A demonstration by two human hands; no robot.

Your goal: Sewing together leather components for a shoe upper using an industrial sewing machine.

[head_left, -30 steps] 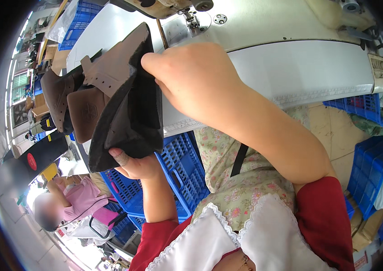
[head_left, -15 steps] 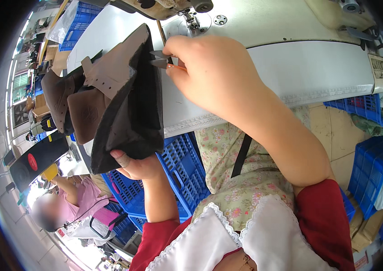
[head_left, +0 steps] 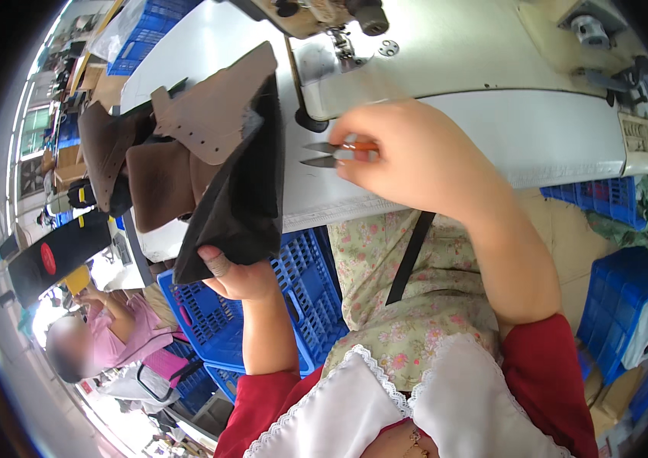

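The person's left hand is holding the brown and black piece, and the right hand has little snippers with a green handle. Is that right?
Nearly! The handle isn't green: the head view shows it is orange. The left hand is holding the brown and black piece, and the right hand has the little snippers.

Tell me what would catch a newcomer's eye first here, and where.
The brown-and-black workpiece left of centre draws the eye first, its lower end in the left hand. Next come the orange-handled snips in the right hand, blades pointing left against the white table. The sewing machine looms at the top.
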